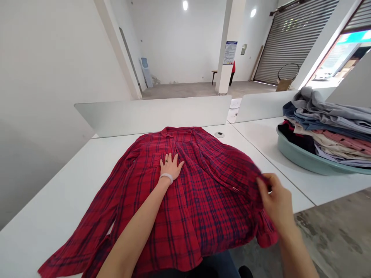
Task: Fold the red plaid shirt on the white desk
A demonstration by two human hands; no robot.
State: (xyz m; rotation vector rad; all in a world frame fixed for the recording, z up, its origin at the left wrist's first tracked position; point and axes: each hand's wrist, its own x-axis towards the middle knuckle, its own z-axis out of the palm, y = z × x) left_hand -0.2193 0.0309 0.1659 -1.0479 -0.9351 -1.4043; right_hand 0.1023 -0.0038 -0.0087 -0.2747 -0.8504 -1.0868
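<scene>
A red and navy plaid shirt (pixel 179 208) lies spread on the white table, collar toward the far side, its hem reaching over the near edge. My left hand (pixel 171 166) rests flat with fingers spread on the shirt's front, near the chest pocket; it wears a ring and a pale bracelet. At the right side, my right hand (pixel 275 197) pinches the edge of the shirt's front panel and holds it raised, slightly blurred. The inside of that panel shows, and a cuff hangs below it past the table edge.
On the right, a pale green basin (pixel 307 160) holds a stack of folded clothes (pixel 333 123). Frosted dividers (pixel 162 114) run along the table's far edge. A round cable grommet (pixel 219 134) sits in the white tabletop (pixel 72 170). Far back, a person in red stands partly behind a pillar.
</scene>
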